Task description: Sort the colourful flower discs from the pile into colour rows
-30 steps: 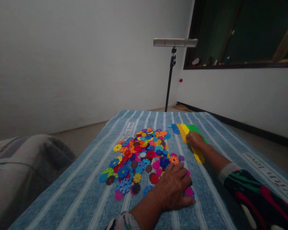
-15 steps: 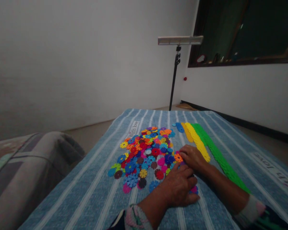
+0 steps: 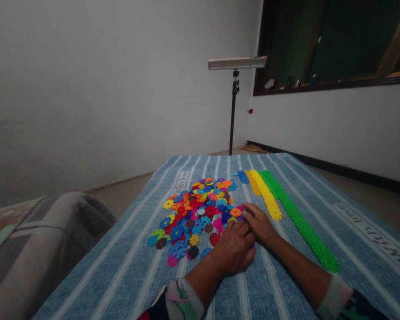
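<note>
A heap of small coloured flower-shaped plastic discs lies on a blue striped cloth. My left hand rests palm down at the heap's near right edge, fingers curled over some discs. My right hand lies just beyond it, fingers together on discs at the heap's right side; what they pinch is hidden. To the right run lines of joined discs: a long green row, a yellow row, a short orange row and a few blue discs.
A light bar on a black stand rises beyond the cloth's far edge. A grey folded blanket lies at the left. A dark window fills the upper right wall. White walls enclose the room.
My right hand came back from the yellow row to the heap's right edge, beside my left hand. My left hand curled its fingers and shifted slightly toward it. The camera view swayed.
</note>
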A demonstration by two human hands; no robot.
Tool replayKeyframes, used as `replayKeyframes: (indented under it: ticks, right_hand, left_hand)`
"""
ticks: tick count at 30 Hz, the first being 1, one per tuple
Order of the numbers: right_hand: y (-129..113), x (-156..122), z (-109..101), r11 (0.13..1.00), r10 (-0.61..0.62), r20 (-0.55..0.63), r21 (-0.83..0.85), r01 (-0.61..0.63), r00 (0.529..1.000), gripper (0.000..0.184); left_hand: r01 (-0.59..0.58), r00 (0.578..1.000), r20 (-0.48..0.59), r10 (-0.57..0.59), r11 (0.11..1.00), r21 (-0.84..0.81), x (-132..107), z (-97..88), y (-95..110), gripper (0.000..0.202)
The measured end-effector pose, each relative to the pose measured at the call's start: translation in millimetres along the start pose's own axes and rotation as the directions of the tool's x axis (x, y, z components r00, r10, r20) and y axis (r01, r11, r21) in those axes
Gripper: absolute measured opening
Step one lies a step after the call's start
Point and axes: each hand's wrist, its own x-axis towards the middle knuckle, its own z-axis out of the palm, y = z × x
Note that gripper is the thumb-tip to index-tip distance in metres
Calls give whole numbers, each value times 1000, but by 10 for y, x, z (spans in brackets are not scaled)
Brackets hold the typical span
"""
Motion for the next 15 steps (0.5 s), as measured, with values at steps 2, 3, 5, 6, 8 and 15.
replayKeyframes:
  ticks: [2, 3, 5, 6, 8, 15]
  right_hand:
    - [-9, 29, 87, 1000, 5, -10, 21, -5, 1000, 33]
    - [-24, 45, 132, 999, 11, -10, 31, -10, 1000, 33]
    - [-73, 78, 226, 998, 30, 6, 55, -30, 1000, 35]
    - [-104, 96, 277, 997, 40, 17, 69, -41, 999, 36]
    - [-169, 131, 379, 994, 53, 38, 98, -57, 998, 37]
    - [-220, 221, 411, 973, 69, 47, 216, -77, 997, 39]
  left_hand:
    - [25, 1000, -10, -25, 1000, 5, -14, -9, -25, 29]
    - [37, 999, -19, -37, 999, 7, -23, -14, -41, 29]
    - [64, 997, -39, -63, 998, 15, -51, -29, -81, 29]
    - [77, 996, -42, -76, 997, 23, -69, -40, -105, 28]
    - [100, 994, -37, -98, 994, 42, -111, -68, -158, 27]
    - [164, 983, -92, -156, 983, 81, -306, -155, -322, 26]
